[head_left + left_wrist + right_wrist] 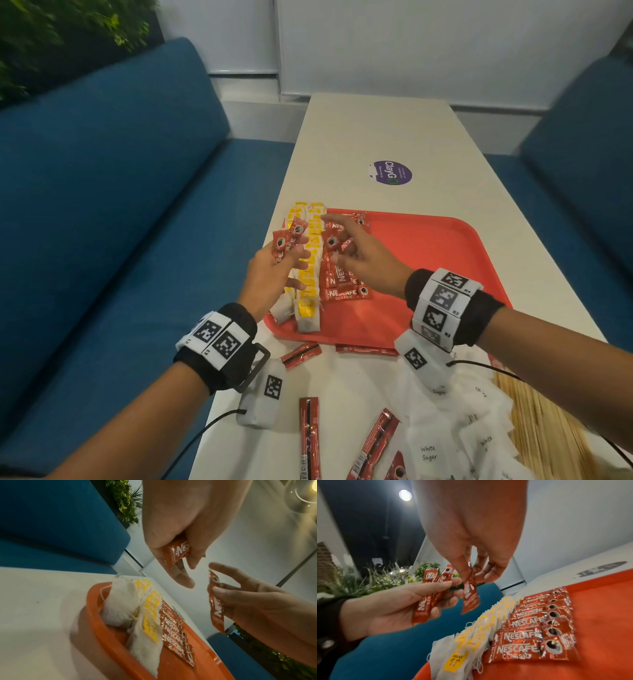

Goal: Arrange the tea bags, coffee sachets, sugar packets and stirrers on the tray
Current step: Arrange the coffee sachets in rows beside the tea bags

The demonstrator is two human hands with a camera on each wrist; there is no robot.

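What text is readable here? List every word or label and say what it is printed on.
"NESCAFE CLASSIC": red coffee sachets laid on the tray.
"NESCAFE", partly covered: sachets gripped by the left hand and the right hand.
"RELAX": yellow tea bag tag.
"White Sugar": white sugar packets.
"ClayG": purple table sticker; its smaller print is unreadable.
Wrist bands: square codes; the small characters are too small to read.

A long white worktop (376,137) stands between two blue sofas, one (120,171) on the left and one (582,154) on the right. A round purple sticker (390,173) lies on the worktop. Green plants (51,31) grow behind the left sofa. A white wall (411,44) is at the back.
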